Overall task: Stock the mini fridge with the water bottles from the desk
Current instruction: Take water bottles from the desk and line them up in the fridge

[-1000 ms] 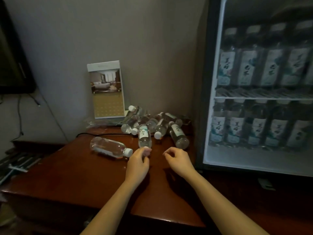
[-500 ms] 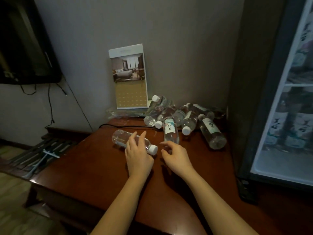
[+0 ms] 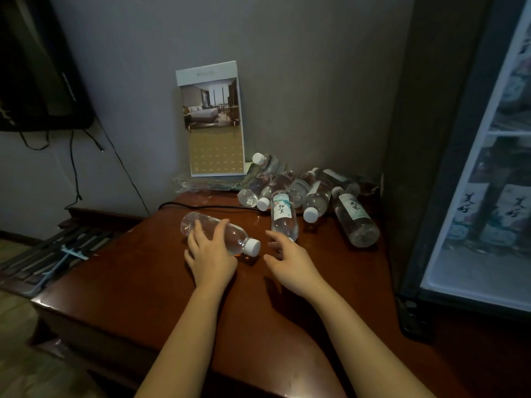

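A clear water bottle [image 3: 234, 239] without a label lies on its side on the brown desk [image 3: 138, 285], white cap toward the right. My left hand [image 3: 211, 258] rests on its body with the fingers laid over it. My right hand [image 3: 290, 264] hovers open just right of the cap, fingertips close to the base of a labelled bottle [image 3: 283, 215]. Behind lies a pile of several more bottles [image 3: 316, 196], one labelled bottle [image 3: 355, 222] furthest right. The mini fridge [image 3: 474, 196] stands at the right, with bottles on its shelves.
A card calendar [image 3: 214, 122] leans on the wall behind the pile, and a black cable [image 3: 207, 207] runs across the back of the desk. A dark screen [image 3: 37, 81] hangs at the upper left. A low slatted rack [image 3: 51, 254] sits beside the desk's left edge.
My view has swung left, away from the fridge. My left hand moved from the cap end onto the body of the unlabelled bottle. My right hand stays open near the labelled bottle.
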### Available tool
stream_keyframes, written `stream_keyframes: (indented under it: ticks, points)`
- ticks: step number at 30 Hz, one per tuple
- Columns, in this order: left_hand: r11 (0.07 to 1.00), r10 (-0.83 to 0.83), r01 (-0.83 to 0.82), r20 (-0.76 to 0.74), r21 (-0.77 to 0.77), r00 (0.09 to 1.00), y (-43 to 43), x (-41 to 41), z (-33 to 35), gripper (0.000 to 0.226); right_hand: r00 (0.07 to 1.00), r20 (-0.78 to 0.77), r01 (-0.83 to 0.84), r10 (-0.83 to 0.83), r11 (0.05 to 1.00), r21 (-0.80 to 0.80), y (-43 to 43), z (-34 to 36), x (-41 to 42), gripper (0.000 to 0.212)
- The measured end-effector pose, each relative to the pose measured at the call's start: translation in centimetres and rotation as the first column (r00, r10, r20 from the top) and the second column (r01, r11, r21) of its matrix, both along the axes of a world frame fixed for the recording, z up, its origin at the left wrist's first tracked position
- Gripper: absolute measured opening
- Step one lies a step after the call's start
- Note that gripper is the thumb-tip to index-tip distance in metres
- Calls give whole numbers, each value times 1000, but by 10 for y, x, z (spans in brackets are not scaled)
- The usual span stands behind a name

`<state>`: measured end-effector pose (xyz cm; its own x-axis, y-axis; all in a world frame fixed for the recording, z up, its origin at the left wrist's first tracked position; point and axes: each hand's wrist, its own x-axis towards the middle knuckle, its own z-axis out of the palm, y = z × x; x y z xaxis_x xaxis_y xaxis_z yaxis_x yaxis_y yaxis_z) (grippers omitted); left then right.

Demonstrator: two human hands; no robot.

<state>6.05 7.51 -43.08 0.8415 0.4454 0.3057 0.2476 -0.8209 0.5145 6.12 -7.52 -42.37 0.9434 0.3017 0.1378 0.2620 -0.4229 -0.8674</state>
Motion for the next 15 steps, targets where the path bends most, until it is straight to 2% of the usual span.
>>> stream_keyframes:
  ticks: [4,8,11,15]
  points:
    - [999,-43,43,-17,-12,999,6,2,3,68,993,-101,-45,60,989,142,3,0,-3,63]
    - [985,-169,168,-45,-27,985,9,2,7,63,977,-165,-103,134,978,184,12,-1,-3,64]
    - [965,-263,263,-29,-9,964,6,-2,8,60,990,-103,-85,96,991,107,13,-2,-4,62]
    - [927,-374,373,13,45,928,-2,-11,6,62,998,52,31,-28,998,-59,9,0,-6,52]
